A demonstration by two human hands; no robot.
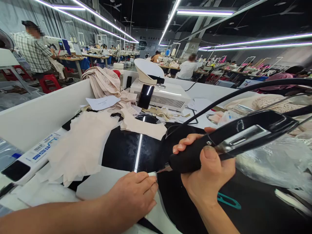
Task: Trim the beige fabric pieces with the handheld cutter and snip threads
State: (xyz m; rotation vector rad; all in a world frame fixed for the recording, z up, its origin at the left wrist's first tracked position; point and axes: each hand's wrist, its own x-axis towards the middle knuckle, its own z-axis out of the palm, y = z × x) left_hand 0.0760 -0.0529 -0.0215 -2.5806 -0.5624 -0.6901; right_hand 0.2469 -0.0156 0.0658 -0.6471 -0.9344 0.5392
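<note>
My right hand (pixel 207 169) is closed round the black handle of a corded hand tool (pixel 234 139), thumb on its metal lever; the tool's tip points down-left at a small white piece (pixel 153 174). My left hand (pixel 136 191) lies on the glossy black work surface (pixel 122 152), its fingers bent and pressed onto that white piece beside black fabric (pixel 175 195). A stack of pale cut fabric pieces (pixel 80 149) lies to the left of both hands.
A white machine with a cone-shaped head (pixel 161 92) and a dark phone (pixel 145 96) stand behind. Beige lace garments (pixel 102 81) pile at the back left, clear plastic bags (pixel 273 159) at right. A white partition (pixel 44 113) borders the left. Other workers sit at distant tables.
</note>
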